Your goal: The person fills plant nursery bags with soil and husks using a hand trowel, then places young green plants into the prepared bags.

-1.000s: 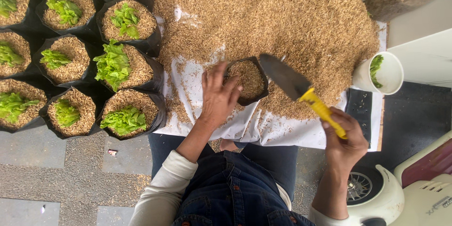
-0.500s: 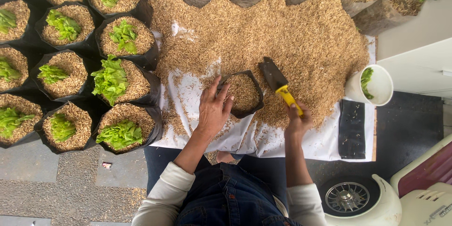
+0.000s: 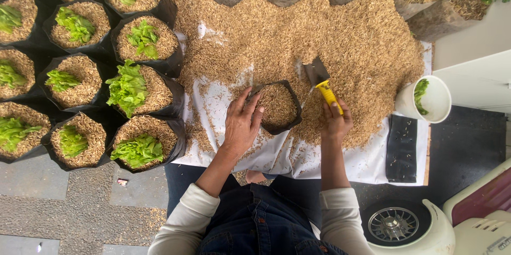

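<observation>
The black grow bag (image 3: pixel 278 106), part-filled with husk, stands at the near edge of the husk heap (image 3: pixel 340 37) on a white sheet (image 3: pixel 298 154). The left hand (image 3: pixel 240 122), fingers curled, grips its left rim. The right hand (image 3: pixel 335 122) is closed on the trowel (image 3: pixel 323 82), whose blade, lifted beside the bag a second ago, now digs into the heap right of it: another scoop appears under way. Planted bags (image 3: pixel 130 87) stand left; a white cup (image 3: pixel 426 98) right.
</observation>
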